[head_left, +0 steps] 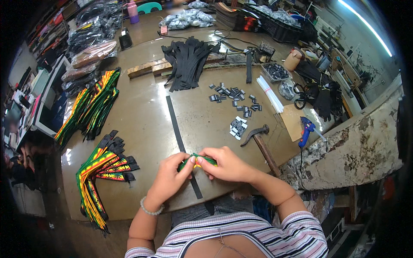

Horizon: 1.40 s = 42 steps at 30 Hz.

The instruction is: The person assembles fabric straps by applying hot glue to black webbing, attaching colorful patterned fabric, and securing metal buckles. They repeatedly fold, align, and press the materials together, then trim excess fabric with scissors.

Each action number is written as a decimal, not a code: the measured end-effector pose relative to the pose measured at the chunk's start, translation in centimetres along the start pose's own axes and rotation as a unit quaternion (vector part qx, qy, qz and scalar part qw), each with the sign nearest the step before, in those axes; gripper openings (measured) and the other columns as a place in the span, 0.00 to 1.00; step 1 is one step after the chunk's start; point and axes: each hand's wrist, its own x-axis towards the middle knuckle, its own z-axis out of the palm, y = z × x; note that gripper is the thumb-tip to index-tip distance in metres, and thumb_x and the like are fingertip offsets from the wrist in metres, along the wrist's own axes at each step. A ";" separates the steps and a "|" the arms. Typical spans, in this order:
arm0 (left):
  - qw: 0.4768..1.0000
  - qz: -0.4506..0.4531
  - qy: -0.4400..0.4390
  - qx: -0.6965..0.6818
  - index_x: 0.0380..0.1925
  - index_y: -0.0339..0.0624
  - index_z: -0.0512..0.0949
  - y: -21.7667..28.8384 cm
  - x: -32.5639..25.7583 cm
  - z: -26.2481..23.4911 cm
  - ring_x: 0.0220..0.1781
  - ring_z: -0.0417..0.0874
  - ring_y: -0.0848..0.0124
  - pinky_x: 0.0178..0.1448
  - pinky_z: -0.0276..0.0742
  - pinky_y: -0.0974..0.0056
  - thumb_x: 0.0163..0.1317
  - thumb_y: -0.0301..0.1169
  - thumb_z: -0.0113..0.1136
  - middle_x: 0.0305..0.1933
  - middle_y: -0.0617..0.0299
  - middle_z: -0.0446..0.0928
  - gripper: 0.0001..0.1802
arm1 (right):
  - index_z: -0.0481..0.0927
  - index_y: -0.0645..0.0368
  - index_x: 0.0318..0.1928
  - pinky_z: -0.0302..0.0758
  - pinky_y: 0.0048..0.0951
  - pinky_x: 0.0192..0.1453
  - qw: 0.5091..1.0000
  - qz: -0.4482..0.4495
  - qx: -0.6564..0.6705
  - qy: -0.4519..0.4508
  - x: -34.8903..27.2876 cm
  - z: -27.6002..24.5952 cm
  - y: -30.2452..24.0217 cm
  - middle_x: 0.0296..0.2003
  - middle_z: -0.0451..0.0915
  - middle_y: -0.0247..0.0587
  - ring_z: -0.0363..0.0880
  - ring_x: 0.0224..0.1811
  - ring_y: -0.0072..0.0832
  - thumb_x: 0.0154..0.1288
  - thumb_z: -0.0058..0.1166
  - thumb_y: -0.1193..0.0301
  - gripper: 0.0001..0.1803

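Near the front edge of the table, my left hand (171,173) and my right hand (228,164) meet, thumbs close together. Both pinch a small piece of green and yellow fabric strap (209,160), mostly hidden by the fingers. Beneath them a long flat black strap (175,124) lies on the tabletop, running away from me. To the left rests a fanned bundle of green, yellow and red patterned straps (97,172) with black ends. A hammer (264,148) with a wooden handle lies just right of my right hand.
Small black clips (234,94) and a pile of black-and-white pieces (238,128) lie beyond my hands. Farther off are a heap of black straps (187,62), white sticks (270,95), scissors (300,96) and more patterned straps (92,103). A blue glue gun (306,131) lies at right.
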 end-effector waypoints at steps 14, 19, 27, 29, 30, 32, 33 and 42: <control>0.911 -0.135 -0.157 -0.356 0.36 0.39 0.71 -4.6 1.4 -1.7 0.24 0.75 0.77 0.28 0.71 0.73 0.75 0.36 0.49 0.24 0.64 0.74 0.12 | 0.73 0.55 0.37 0.69 0.19 0.21 0.927 0.100 0.333 -0.142 4.0 0.6 2.8 0.22 0.72 0.28 0.71 0.18 0.16 0.77 0.46 0.62 0.12; 0.910 -0.120 -0.119 -0.379 0.36 0.40 0.71 -5.5 1.7 -1.3 0.25 0.75 0.76 0.29 0.72 0.71 0.75 0.36 0.50 0.26 0.64 0.74 0.12 | 0.74 0.58 0.39 0.72 0.19 0.24 0.925 0.041 0.349 -0.146 4.4 1.5 3.8 0.23 0.73 0.30 0.72 0.20 0.17 0.77 0.45 0.60 0.15; 0.844 -0.133 -0.116 -0.506 0.31 0.41 0.68 -7.1 2.0 -1.0 0.21 0.69 0.73 0.27 0.67 0.69 0.74 0.35 0.49 0.21 0.65 0.65 0.12 | 0.75 0.56 0.41 0.68 0.16 0.21 0.857 0.058 0.472 -0.199 6.4 2.0 5.7 0.20 0.72 0.29 0.69 0.18 0.15 0.75 0.48 0.57 0.15; 0.832 -0.132 -0.144 -0.519 0.29 0.42 0.67 -7.4 2.1 -0.9 0.22 0.68 0.73 0.29 0.67 0.68 0.74 0.35 0.48 0.22 0.65 0.65 0.13 | 0.75 0.56 0.39 0.65 0.15 0.18 0.859 0.070 0.464 -0.207 6.5 2.1 6.2 0.18 0.71 0.28 0.67 0.15 0.14 0.75 0.49 0.56 0.16; 0.825 -0.147 -0.149 -0.525 0.29 0.42 0.66 -7.5 2.1 -1.0 0.22 0.68 0.72 0.29 0.67 0.68 0.74 0.35 0.49 0.22 0.65 0.65 0.13 | 0.74 0.55 0.38 0.64 0.15 0.16 0.855 0.076 0.467 -0.213 6.5 2.1 6.3 0.17 0.70 0.28 0.66 0.13 0.14 0.75 0.49 0.55 0.16; 0.806 -0.158 -0.164 -0.546 0.29 0.43 0.66 -7.6 2.1 -1.0 0.22 0.68 0.72 0.29 0.66 0.68 0.73 0.36 0.49 0.22 0.65 0.65 0.14 | 0.74 0.55 0.36 0.61 0.15 0.13 0.851 0.087 0.468 -0.222 6.4 2.1 6.6 0.16 0.69 0.27 0.64 0.11 0.13 0.74 0.50 0.54 0.17; 0.799 -0.161 -0.168 -0.555 0.29 0.43 0.67 -7.7 2.0 -1.0 0.22 0.69 0.71 0.29 0.65 0.68 0.73 0.36 0.50 0.22 0.65 0.65 0.14 | 0.74 0.55 0.36 0.60 0.15 0.12 0.851 0.090 0.466 -0.226 6.3 2.1 6.8 0.15 0.69 0.27 0.63 0.11 0.13 0.74 0.50 0.54 0.17; 0.823 -0.173 -0.194 -0.505 0.27 0.42 0.68 -7.3 1.8 -1.0 0.23 0.70 0.71 0.30 0.65 0.68 0.74 0.35 0.50 0.20 0.66 0.64 0.14 | 0.73 0.56 0.34 0.59 0.15 0.12 0.851 0.089 0.458 -0.243 5.9 1.3 6.6 0.18 0.70 0.29 0.64 0.12 0.12 0.74 0.50 0.58 0.16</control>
